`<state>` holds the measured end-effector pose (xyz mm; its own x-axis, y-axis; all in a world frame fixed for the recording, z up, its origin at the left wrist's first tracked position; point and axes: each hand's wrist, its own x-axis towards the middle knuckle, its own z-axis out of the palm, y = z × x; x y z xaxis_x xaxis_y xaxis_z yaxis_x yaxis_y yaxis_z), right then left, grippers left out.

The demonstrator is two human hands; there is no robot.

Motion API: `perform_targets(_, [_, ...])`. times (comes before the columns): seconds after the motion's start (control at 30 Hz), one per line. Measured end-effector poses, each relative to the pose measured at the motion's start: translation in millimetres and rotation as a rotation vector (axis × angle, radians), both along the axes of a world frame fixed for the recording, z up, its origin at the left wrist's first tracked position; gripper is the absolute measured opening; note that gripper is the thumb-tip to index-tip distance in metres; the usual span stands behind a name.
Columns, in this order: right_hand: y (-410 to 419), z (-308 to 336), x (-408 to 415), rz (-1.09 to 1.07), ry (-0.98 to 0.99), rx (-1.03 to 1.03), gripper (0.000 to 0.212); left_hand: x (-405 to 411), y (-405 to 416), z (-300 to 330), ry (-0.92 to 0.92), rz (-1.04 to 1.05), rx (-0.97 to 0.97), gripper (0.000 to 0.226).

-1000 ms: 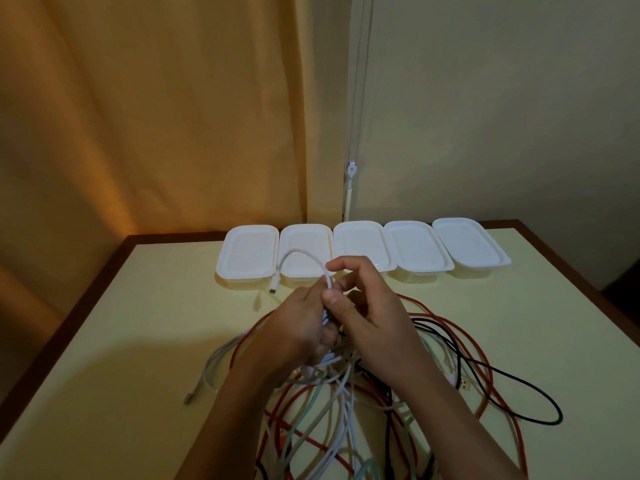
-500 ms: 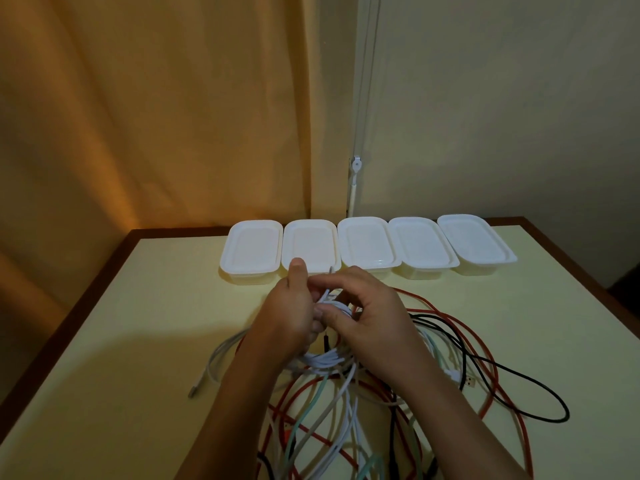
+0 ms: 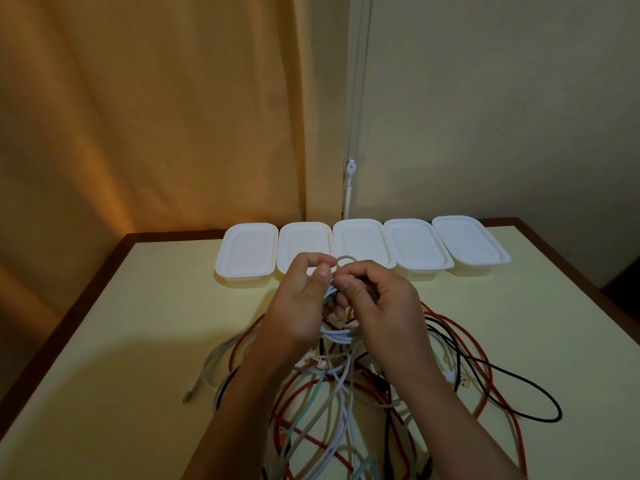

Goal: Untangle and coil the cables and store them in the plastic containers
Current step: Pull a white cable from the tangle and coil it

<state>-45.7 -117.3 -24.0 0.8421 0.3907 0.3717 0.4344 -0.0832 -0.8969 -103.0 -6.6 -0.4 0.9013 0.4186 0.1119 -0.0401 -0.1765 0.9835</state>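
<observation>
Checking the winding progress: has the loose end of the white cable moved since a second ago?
Yes. It arched out toward the row of containers then; now only a small loop of the white cable shows above the left hand and right hand.

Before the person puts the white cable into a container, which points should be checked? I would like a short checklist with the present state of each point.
1. Both hands hold the white cable coil: ok. The left hand and right hand both have fingers curled round it.
2. Coil finished: not ok. A loop stands up between the fingertips, not yet laid in.
3. Coil free of the cable pile: cannot tell. White strands run from under the hands into the pile.
4. A container open: not ok. All five containers have lids on.
5. Room on the table in front of the containers: ok.
</observation>
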Motion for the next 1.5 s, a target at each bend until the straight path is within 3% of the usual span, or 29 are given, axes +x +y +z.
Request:
perform_targets(0.2, [-5,2,2,-0.164,-0.021,0.091,0.010,2,8,-15,0.002,-0.225,-0.044,0.044])
perform_targets(0.33, [-3,2,1,-0.184,-0.016,0.106,0.009,1,7,-15,-0.041,-0.255,-0.190,0.039])
perform_targets(0.63, [-2,-9,5,-0.349,-0.150,-0.104,0.010,8,3,-20,0.106,0.060,0.201,0.036])
perform_targets(0.73, [0,-9,7,-0.418,-0.263,-0.158,0.013,8,4,-21,0.114,0.102,0.249,0.037])
perform_targets(0.9, [-2,-6,5,-0.296,-0.304,-0.155,0.003,7,5,-24,0.128,0.083,0.171,0.037])
perform_targets(1.13, [-3,1,-1,-0.182,-0.051,-0.068,0.006,8,7,-18,0.138,0.047,-0.177,0.036])
perform_targets(1.23, [-7,5,0,-0.135,-0.033,-0.081,0.011,8,8,-16,0.111,0.029,-0.295,0.035])
perform_targets(1.37, [-10,6,1,-0.077,-0.024,-0.151,0.013,7,12,-19,0.091,0.003,-0.253,0.034])
perform_targets(1.5, [-10,0,5,-0.082,-0.085,-0.277,0.019,3,16,-23,0.058,-0.060,0.037,0.030])
